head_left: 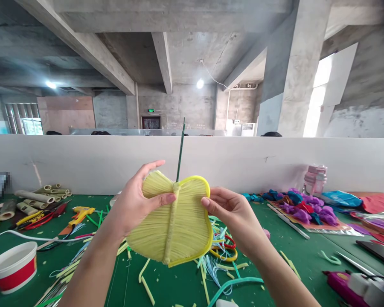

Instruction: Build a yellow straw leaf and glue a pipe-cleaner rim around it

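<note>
I hold up a yellow leaf-shaped piece (179, 221) made of wound thread on a pipe-cleaner frame, with a thin green stem (180, 149) sticking up from its top. My left hand (137, 200) grips its left half, thumb across the front and fingers behind. My right hand (230, 213) pinches its right edge with fingers curled round the rim. Both hands hover above the green table (173, 285).
A yellow glue gun (80, 212), red-handled scissors (45, 219) and cardboard tubes (38, 196) lie left. A red-and-white cup (13, 266) stands front left. Pipe-cleaner scraps (224, 251) lie below the hands. Purple and blue fluffy material (304, 207) sits right, before a white partition (83, 162).
</note>
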Available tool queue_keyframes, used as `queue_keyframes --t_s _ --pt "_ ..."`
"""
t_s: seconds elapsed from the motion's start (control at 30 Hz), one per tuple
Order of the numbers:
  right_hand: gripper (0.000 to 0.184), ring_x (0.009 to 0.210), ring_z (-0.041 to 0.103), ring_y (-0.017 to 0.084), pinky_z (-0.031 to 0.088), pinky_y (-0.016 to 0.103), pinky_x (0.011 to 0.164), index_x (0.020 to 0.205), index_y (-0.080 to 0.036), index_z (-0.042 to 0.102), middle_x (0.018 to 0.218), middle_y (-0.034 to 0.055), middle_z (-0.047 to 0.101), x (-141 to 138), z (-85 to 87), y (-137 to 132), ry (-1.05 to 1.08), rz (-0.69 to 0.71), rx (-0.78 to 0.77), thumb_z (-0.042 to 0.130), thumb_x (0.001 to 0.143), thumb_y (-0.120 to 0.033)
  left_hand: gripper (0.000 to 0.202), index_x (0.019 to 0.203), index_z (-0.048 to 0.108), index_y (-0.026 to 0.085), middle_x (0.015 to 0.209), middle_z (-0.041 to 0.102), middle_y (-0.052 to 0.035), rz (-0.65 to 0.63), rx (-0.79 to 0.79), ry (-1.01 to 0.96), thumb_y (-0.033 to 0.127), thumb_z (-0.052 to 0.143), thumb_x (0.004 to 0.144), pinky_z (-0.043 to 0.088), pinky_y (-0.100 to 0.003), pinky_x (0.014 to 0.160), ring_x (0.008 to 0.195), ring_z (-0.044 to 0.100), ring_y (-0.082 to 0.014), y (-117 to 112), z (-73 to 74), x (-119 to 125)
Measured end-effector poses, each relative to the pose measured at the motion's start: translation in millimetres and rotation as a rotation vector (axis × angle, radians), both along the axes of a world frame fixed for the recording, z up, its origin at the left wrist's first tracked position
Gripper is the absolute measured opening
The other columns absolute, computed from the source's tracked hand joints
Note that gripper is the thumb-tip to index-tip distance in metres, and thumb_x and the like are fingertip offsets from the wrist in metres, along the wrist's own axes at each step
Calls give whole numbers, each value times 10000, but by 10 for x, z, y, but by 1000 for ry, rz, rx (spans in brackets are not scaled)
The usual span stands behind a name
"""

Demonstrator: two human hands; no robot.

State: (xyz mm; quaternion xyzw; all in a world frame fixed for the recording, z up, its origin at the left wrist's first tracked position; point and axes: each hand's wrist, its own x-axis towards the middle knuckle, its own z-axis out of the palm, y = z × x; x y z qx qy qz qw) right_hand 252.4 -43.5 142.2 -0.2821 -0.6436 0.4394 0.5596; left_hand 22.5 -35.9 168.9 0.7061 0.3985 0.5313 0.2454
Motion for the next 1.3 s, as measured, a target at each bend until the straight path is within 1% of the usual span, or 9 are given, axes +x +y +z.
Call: queue_keyframes --t_s 0.1,0.23,0.3,0.4,0.67,0.83,1.07,1.17,1.3 --pt "347 986 678 177 536 280 880 1088 -235 702 1068 58 737 -3 57 -133 25 18 48 754 793 -411 799 1389 472 340 765 703 23 126 100 74 418 834 681 576 -360 674 705 688 -240 -128 21 91" --pt "279 806 666 148 538 224 702 965 -206 711 895 41 725 -2 89 -288 16 7 31 766 779 -406 731 1360 516 335 689 690 34 104 203 124 373 820 697 554 -288 525 546 641 -196 -351 26 210" --pt "242 702 628 125 512 206 614 893 -196 714 805 22 695 -5 94 -326 -6 16 28 793 750 -375 684 1331 542 351 720 697 26 101 242 143 361 812 703 548 -281 491 511 623 -182 -425 15 241" --pt "207 631 582 105 479 197 559 842 -193 721 754 11 670 -16 105 -349 -11 15 59 803 737 -352 659 1317 555 363 733 696 15 90 256 137 376 806 708 546 -291 458 489 614 -186 -474 1 259" --pt "167 586 519 77 425 174 521 808 -187 719 712 -5 632 -32 92 -388 1 -7 85 804 736 -312 677 1324 550 367 611 638 39 47 204 139 421 809 700 524 -279 417 469 607 -194 -456 -17 242" --pt "223 564 503 77 410 176 501 817 -181 696 694 -6 619 -39 75 -412 11 -19 42 818 713 -337 680 1320 541 377 667 660 37 41 176 146 407 814 697 551 -273 459 518 637 -196 -455 -17 250" --pt "208 661 588 110 478 201 580 830 -190 725 779 15 676 -47 58 -346 -23 -67 66 812 720 -344 689 1313 543 359 675 680 31 -21 141 127 369 828 686 565 -283 481 542 668 -211 -374 11 242" --pt "206 759 643 141 520 227 656 896 -207 752 856 29 714 -20 70 -288 -56 -27 61 787 755 -353 712 1334 522 332 694 698 20 -54 111 120 351 829 691 570 -292 507 584 693 -230 -298 21 233" --pt "283 800 674 157 541 244 684 977 -221 743 915 33 736 18 82 -271 -41 19 48 809 733 -350 704 1335 529 309 694 689 19 -36 155 111 357 826 698 542 -266 470 555 677 -210 -279 14 241"
